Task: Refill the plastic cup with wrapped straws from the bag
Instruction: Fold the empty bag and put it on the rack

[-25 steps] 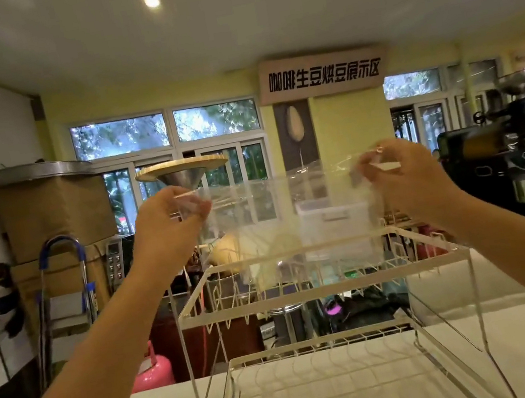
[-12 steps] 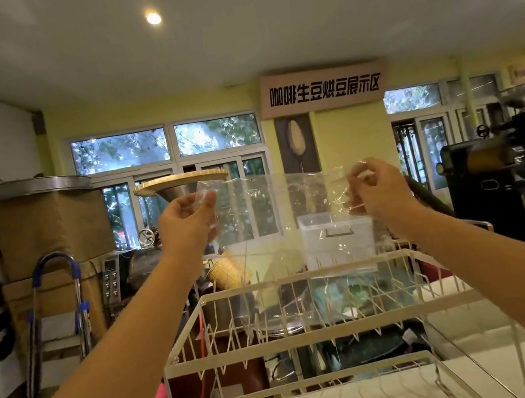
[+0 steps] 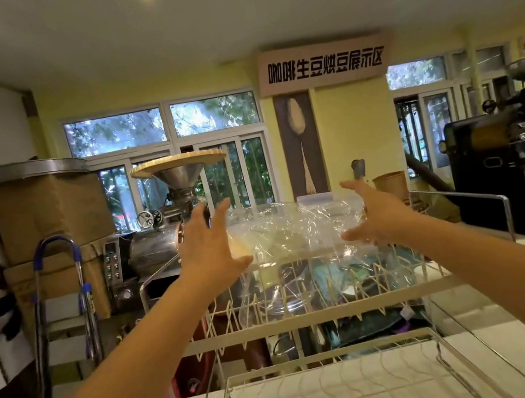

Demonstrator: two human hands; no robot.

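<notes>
Yellow walls and a row of windows (image 3: 167,135) close off the far side of this coffee shop, with a dark sign (image 3: 324,65) in Chinese characters hung above. On the left stands a metal machine with a funnel (image 3: 180,172) under a round wooden lid, beside a stack of brown boxes (image 3: 48,213) and a blue-handled stepladder (image 3: 63,301). A black roaster (image 3: 517,149) sits at the right.

Up front, a white counter (image 3: 488,355) holds a two-tier white wire dish rack (image 3: 309,323). Its lower tier looks bare. On the upper tier lies a crumpled clear plastic bag (image 3: 297,227), slumped over the prongs; whether any straws are inside cannot be told through the wrinkles.

Both arms reach forward over the rack. The left hand (image 3: 208,247) is spread wide with fingers apart at the bag's left edge, its thumb just beside or touching the plastic. The right hand (image 3: 373,215) is likewise splayed at the bag's right edge, gripping nothing.
</notes>
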